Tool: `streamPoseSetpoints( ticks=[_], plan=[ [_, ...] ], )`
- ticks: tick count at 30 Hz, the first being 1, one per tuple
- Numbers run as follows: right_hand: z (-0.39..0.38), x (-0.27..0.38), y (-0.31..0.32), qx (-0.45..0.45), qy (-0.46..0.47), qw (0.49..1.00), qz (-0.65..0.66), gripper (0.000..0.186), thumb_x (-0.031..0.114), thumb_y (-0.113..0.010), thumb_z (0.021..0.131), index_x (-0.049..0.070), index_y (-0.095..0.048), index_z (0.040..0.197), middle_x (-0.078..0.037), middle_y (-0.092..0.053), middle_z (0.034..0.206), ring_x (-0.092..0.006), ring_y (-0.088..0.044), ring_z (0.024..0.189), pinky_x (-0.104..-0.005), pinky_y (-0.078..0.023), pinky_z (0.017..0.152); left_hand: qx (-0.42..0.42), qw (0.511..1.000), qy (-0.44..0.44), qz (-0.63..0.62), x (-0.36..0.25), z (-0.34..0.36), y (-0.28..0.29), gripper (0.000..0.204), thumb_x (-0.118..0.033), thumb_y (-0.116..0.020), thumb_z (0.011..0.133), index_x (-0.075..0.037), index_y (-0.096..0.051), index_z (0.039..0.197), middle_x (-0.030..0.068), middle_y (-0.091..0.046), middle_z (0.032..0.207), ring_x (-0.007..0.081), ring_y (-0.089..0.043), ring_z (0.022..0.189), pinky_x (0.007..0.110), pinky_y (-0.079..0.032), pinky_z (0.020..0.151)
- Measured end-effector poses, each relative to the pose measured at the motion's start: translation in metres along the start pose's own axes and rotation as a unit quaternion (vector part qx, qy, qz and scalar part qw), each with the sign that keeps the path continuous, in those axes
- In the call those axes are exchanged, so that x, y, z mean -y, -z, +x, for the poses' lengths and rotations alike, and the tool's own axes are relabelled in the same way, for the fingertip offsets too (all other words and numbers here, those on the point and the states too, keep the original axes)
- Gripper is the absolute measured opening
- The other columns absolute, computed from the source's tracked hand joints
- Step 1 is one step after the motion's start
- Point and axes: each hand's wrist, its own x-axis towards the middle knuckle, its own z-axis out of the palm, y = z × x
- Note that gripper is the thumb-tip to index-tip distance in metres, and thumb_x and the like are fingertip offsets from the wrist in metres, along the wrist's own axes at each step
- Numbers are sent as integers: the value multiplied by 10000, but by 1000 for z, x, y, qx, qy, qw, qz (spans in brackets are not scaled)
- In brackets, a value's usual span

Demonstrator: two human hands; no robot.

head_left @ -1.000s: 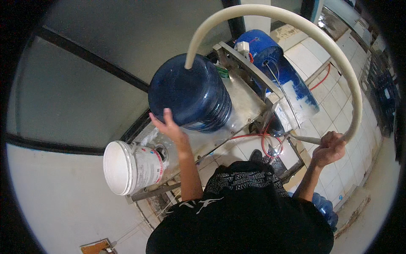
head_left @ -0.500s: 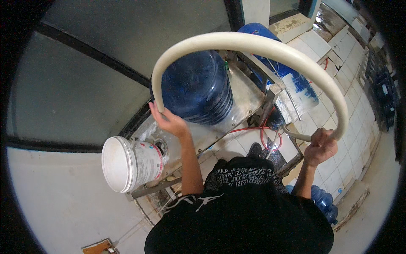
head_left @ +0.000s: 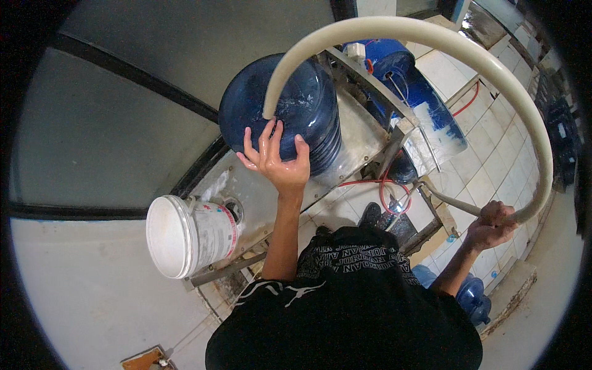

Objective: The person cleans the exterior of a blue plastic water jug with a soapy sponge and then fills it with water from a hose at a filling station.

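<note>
One cream hose [head_left: 401, 26] clasped in right hand [head_left: 491, 226], left hand [head_left: 282, 161] loosely spread by blue jug [head_left: 311, 102], red-printed bucket [head_left: 192, 237], white-lettered black clothing [head_left: 356, 261]

I count one left hand [head_left: 280, 163], one right hand [head_left: 491, 227] and one cream hose [head_left: 394, 26]. My feed shows one white bucket [head_left: 213, 232], and one blue bottle [head_left: 311, 111] on one desk [head_left: 362, 137].

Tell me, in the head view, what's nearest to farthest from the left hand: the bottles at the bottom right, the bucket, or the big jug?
From the left hand:
1. Big jug: right at the hand, straight ahead.
2. Bucket: off to the left.
3. Bottles: way over at the bottom right.
</note>
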Motion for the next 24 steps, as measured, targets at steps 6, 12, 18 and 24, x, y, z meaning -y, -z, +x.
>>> streamPoseSetpoints(
  ticks=[6,12,18,24],
  plan=[
    [5,-3,11,-13,32,999,-26,453,477,-469,926,76,-406,724,32,-300,547,-71,-258,450,-230,-178,391,-28,999,21,-30,-12,7,-2,377,-309,-734,664,-63,-671,943,-6,-607,1154,334,-360,1253,614,-8,1045],
    [10,-10,34,-23,-20,999,37,458,495,-478,909,93,-378,713,33,-281,549,-77,-243,466,-240,-161,410,-27,999,28,-15,1,6,-10,335,-322,-731,686,-61,-667,886,-21,-633,1099,313,-404,1212,609,-18,1044],
    [11,-8,34,-39,-37,998,24,480,534,-438,905,104,-385,698,38,-256,538,-76,-224,461,-238,-152,414,-56,998,6,-16,-8,13,-6,175,-251,-670,750,-94,-661,828,-24,-658,1055,284,-447,1172,599,-33,1050],
    [10,-9,35,-12,-49,996,72,471,517,-525,883,94,-408,711,43,-288,551,-66,-247,459,-228,-173,404,-54,995,-34,-75,47,13,-9,132,-223,-641,769,-100,-641,819,-4,-652,1072,279,-488,1117,576,-91,1068]
  ],
)
